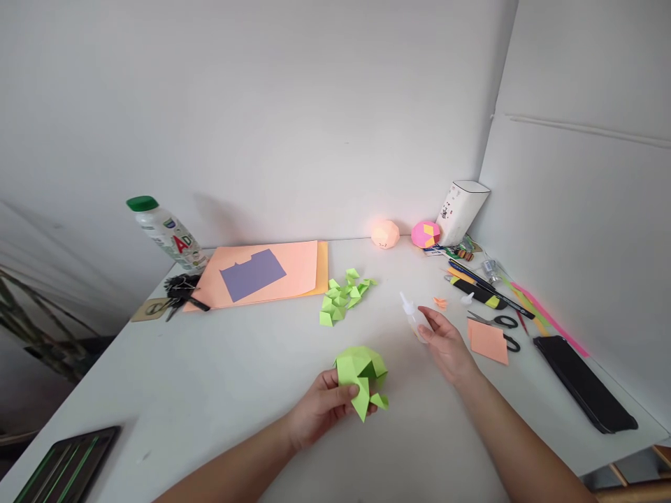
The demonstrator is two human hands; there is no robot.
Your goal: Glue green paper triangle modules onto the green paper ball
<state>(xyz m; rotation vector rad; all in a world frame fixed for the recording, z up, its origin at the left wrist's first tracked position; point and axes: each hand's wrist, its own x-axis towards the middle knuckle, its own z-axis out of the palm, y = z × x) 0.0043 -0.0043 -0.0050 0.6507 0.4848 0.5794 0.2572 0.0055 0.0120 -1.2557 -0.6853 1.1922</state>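
A green shape (pixel 358 360) is held in the left hand (pixel 331 402) above the near part of the table (pixel 220 391), with the thumb pressed on its front and the other fingers curled behind and beneath. The shape appears only partly built: a rounded upper side is already formed, while a dark gap is left open towards the right and loose-edged flaps hang at the lower edge. A cluster of green pieces (pixel 340 302) lies on the table beyond it, and these, it seems, are yet to be joined on. A small bottle (pixel 413 320) is gripped between thumb and fingers of the right hand (pixel 445 342), its nozzle turned away from the shape and well apart from it. Two closed balls, one peach (pixel 385 235) and one pink (pixel 425 235), are set by the wall and look finished.

The inside and far side of the shape are hidden, as are most of the left fingertips. The bottle's contents cannot be told. The scissors (pixel 506 321) are partly covered by orange paper (pixel 487 341), and a dark tray (pixel 66 464) is cut off at the lower left.
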